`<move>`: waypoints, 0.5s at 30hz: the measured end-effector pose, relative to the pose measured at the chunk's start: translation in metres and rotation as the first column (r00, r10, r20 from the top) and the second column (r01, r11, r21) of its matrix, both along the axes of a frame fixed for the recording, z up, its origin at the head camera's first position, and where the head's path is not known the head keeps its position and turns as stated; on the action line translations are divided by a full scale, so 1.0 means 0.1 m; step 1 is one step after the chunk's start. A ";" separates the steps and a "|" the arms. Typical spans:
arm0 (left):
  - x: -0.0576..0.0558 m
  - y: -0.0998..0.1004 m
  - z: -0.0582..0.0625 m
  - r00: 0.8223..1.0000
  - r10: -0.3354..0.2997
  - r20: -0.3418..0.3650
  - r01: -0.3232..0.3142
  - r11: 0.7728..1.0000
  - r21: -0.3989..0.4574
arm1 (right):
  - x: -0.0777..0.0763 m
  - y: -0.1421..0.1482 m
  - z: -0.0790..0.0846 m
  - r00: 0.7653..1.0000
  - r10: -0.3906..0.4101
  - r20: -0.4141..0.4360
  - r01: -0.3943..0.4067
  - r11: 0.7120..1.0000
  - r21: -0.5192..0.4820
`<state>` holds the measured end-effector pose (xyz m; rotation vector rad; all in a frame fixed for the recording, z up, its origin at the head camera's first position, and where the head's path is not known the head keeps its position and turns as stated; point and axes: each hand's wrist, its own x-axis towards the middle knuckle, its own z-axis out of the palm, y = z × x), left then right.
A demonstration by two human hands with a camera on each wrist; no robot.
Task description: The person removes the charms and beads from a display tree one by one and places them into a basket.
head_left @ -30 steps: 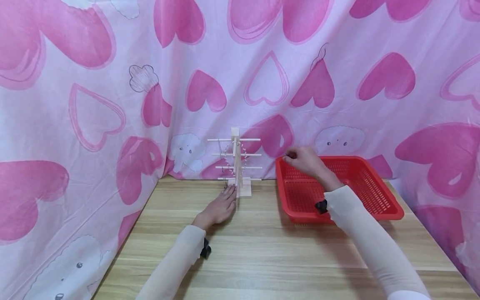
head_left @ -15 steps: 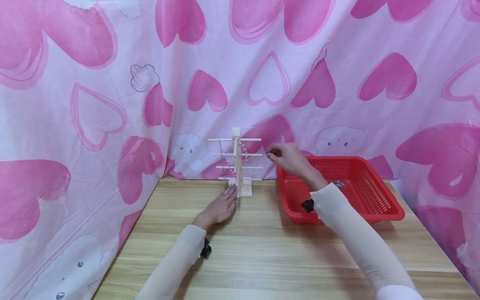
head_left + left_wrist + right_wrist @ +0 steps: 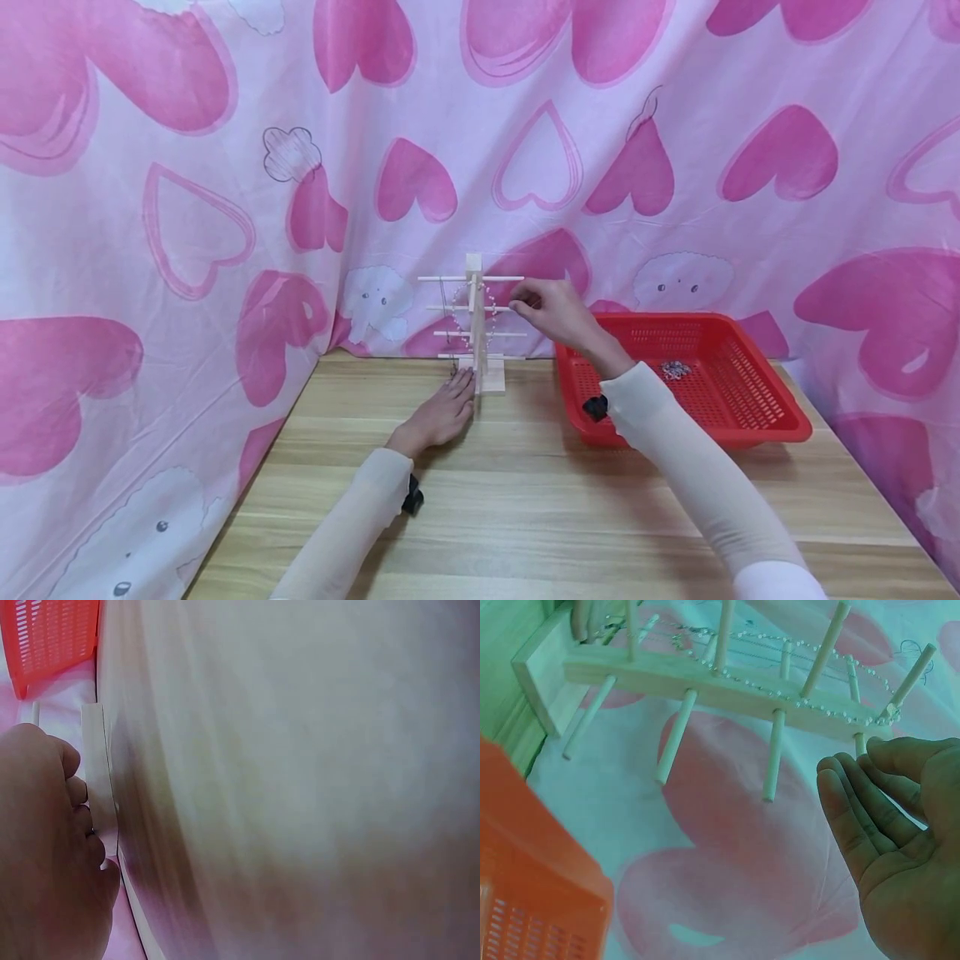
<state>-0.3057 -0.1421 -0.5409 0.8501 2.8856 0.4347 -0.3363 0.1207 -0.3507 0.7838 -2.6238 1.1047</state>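
A pale wooden peg stand rises at the back of the table, pegs sticking out on both sides. My left hand rests its straightened fingers on the stand's base. Up at the top right peg is my right hand; in the right wrist view its thumb and forefinger come together at the peg's end, the other fingers bent loosely. Whether they pinch something small I cannot tell. A beaded necklace loops over the stand's front pegs. Thin dark chains hang from the left pegs.
To the right stands a red perforated plastic basket, partly behind my right forearm. Inside lies a small silvery heap. A pink heart-print cloth hangs close behind the stand and along both sides of the wooden table.
My right hand has moved left from above the basket to the stand's top right peg, uncovering the silvery heap. The left hand has stayed on the base.
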 end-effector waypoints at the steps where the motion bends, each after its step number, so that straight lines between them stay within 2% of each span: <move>1: 0.00 0.00 0.00 1.000 -0.001 0.002 0.001 1.000 0.002 | 0.00 -0.02 0.00 1.000 0.001 0.001 -0.001 1.000 -0.005; 10: -0.01 -0.01 -0.03 1.000 0.002 0.009 -0.002 0.999 -0.033 | -0.01 -0.19 0.06 1.000 0.029 -0.005 -0.029 0.999 -0.029; 15: -0.01 0.00 -0.04 1.000 0.003 0.007 -0.003 1.000 0.005 | -0.03 -0.26 0.08 0.999 0.037 -0.029 -0.038 0.998 -0.040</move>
